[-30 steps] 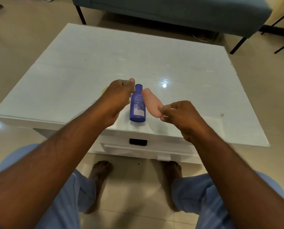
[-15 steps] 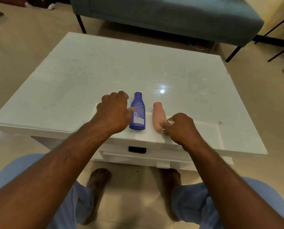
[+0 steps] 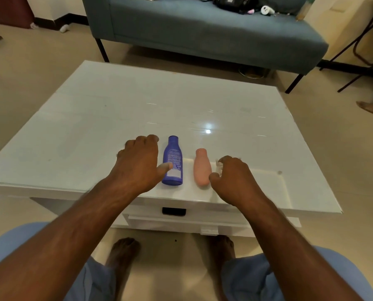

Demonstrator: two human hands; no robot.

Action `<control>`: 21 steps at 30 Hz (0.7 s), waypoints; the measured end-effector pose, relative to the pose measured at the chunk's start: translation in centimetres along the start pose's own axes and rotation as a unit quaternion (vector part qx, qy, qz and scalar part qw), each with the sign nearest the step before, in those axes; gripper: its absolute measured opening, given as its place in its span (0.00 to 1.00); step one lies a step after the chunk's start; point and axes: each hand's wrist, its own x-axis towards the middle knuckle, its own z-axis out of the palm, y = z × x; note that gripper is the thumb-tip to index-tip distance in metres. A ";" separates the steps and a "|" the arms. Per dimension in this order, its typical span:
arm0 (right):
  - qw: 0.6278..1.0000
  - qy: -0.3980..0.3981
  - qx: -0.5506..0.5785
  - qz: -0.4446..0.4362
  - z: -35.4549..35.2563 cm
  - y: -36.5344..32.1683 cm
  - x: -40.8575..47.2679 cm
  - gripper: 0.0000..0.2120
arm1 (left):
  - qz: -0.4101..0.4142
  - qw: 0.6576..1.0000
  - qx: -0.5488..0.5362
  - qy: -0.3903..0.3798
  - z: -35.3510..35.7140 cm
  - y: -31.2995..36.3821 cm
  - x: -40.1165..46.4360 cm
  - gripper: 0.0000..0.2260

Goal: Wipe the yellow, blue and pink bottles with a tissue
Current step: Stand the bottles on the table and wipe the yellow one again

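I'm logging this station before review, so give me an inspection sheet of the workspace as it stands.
Surface: white glossy table, glare spot.
Job's things: blue bottle and pink bottle lie side by side near the front edge; yellow bottle not visible; white tissue bit at the right hand.
Clutter: nothing seen on the table.
Hands: left hand curled beside the blue bottle; right hand pinches the tissue.
Cables: nothing seen.
Surroundings: blue sofa holding items, tiled floor.
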 end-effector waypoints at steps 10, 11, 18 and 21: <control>0.998 -0.026 -0.041 -0.028 -0.1 -0.5 -0.2 0.19 | -0.089 0.996 -0.023 -0.002 -1.6 -3.9 1.2 0.27; 0.998 -0.019 -0.041 -0.033 -0.2 -0.6 -0.2 0.18 | -0.091 0.996 -0.020 -0.014 -1.4 -3.9 1.2 0.28; 0.996 0.045 0.017 -0.080 0.1 -0.2 -0.3 0.14 | -0.121 0.992 -0.002 -0.041 0.0 -4.1 1.7 0.34; 0.995 0.047 0.029 -0.086 0.3 0.2 -0.1 0.18 | -0.134 0.990 -0.004 -0.048 0.3 -4.2 2.1 0.34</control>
